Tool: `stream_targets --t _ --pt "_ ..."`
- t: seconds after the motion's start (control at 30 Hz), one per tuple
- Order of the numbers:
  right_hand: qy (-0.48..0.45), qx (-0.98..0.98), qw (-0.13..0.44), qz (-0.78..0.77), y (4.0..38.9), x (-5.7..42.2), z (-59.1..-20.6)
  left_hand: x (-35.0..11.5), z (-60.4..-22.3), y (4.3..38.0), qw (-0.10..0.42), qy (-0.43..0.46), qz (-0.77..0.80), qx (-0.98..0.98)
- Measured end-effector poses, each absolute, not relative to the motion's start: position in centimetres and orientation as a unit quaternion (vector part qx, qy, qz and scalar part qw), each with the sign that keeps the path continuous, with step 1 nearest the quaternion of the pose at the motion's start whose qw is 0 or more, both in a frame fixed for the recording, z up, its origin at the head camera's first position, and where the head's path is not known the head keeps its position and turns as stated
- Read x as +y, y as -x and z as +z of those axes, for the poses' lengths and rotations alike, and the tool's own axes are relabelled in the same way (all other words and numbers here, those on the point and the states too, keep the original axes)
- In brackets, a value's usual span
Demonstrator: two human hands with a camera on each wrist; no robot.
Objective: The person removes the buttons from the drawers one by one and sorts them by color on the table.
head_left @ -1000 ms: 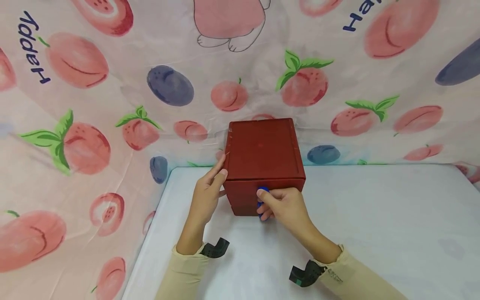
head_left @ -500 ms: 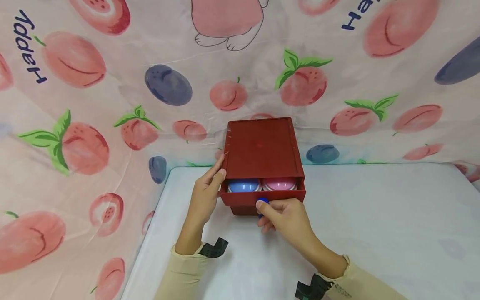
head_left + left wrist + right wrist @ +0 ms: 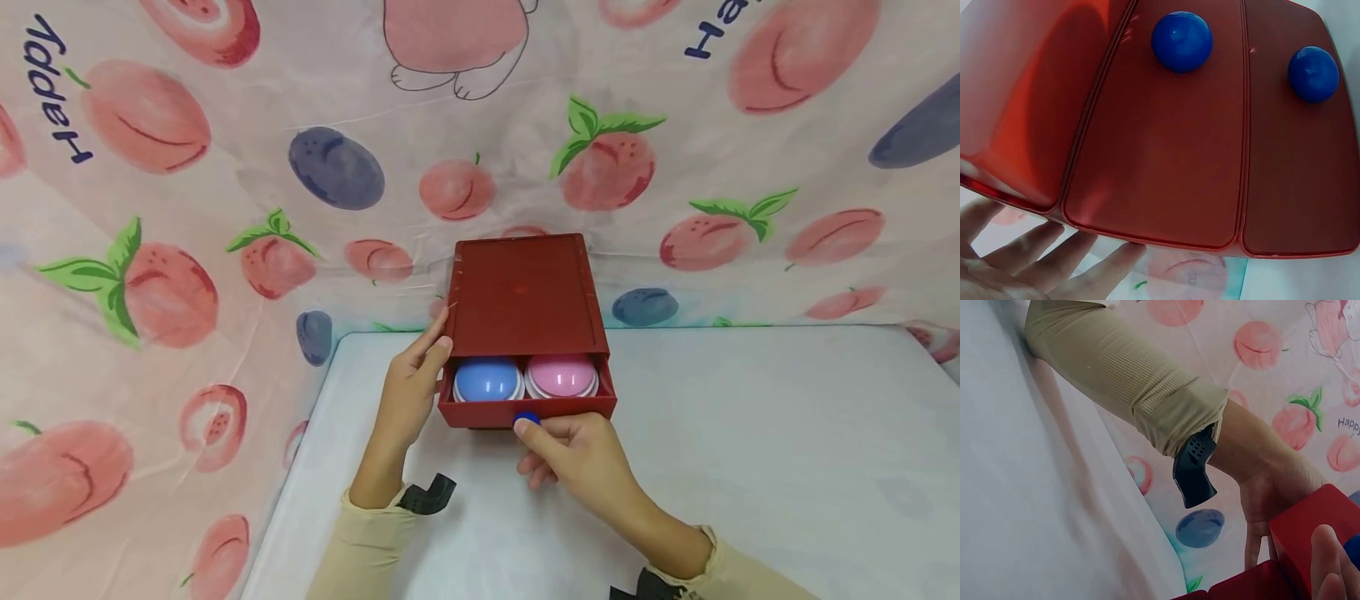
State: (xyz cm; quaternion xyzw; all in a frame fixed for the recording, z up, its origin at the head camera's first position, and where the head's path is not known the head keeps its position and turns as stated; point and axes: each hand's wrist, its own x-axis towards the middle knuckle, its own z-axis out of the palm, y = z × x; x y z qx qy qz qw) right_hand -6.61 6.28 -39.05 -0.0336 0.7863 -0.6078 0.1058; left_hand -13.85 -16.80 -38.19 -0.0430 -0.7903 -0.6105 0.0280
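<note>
A dark red drawer cabinet [image 3: 525, 296] stands at the back of the table with its top drawer [image 3: 487, 413] pulled partway out. Inside that drawer sit a blue round-topped object [image 3: 489, 378] and a pink one [image 3: 561, 375], each with a white rim. My right hand [image 3: 577, 457] pinches the drawer's blue knob [image 3: 527, 417] between thumb and fingers. Against the cabinet's left side rests my left hand [image 3: 407, 390], its fingers extended. In the left wrist view two lower drawer fronts show, with blue round knobs [image 3: 1182, 42]. The right wrist view catches my right fingers [image 3: 1327, 559] beside the knob.
A white table surface [image 3: 750, 450] spreads around the cabinet. Behind and to the left hangs a fruit-printed cloth [image 3: 517, 133]. Each sleeve cuff carries a black wrist piece [image 3: 427, 494].
The top drawer was shut and has slid out toward me, uncovering the blue and pink objects. My right hand has moved nearer with the knob; the left hand has stayed in place.
</note>
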Motion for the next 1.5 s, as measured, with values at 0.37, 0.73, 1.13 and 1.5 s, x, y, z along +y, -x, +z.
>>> stream_targets --t 0.37,0.73,1.13,1.5 --pt "0.035 0.786 0.129 -0.604 5.5 6.5 -39.0 -16.7 -38.1 13.9 0.025 0.041 -0.618 -0.785" --pt "0.039 0.776 0.152 -0.611 4.6 6.6 -39.1 -16.8 -38.3 13.9 0.022 0.039 -0.613 -0.788" --pt "0.06 0.763 0.173 -0.62 4.0 6.4 -38.9 -16.9 -38.3 14.0 0.04 0.054 -0.619 -0.783" --pt "0.12 0.774 0.223 -0.581 4.0 8.1 -37.3 -16.8 -38.3 14.0 0.041 0.056 -0.613 -0.787"
